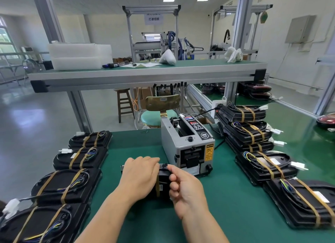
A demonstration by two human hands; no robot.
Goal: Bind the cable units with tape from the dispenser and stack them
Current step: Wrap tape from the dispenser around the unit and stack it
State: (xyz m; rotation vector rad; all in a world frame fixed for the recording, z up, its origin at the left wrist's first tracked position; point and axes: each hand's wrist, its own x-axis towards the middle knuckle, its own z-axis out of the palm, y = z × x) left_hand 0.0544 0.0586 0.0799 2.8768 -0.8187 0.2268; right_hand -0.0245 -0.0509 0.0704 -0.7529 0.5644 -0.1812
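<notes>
a black cable unit (163, 183) stands up on its edge on the green desk (226, 197), just in front of the grey dispenser (188, 146), and both hands are on it. the left hand (139, 174) lies over the top of it with the fingers (152, 161) curled down on the far edge, holding it upright. the right hand (183, 186) is mostly closed, its thumb and forefinger pinching at the top edge just where a strip of tan tape (157, 185) goes over; whether they have the tape end or only the edge, i cannot tell from here. the unit looks like a flat, hard plastic shell, stiff enough to stand on its rim without bending, and to my eye light enough for one hand to steady. the smooth black surface would probably be a bit slippery, so i would take hold across the thickness at the rim, as the left hand does, rather than on the flat faces. the wires on the finished units (68, 186) lined up at the left are thin and loose under their bands, with white plugs hanging off, so i would keep hold away from those and carry by the shell. the tape is thin and sticky and wants pressing flat. more bound units are piled in a leaning stack (250, 132) at the right.
</notes>
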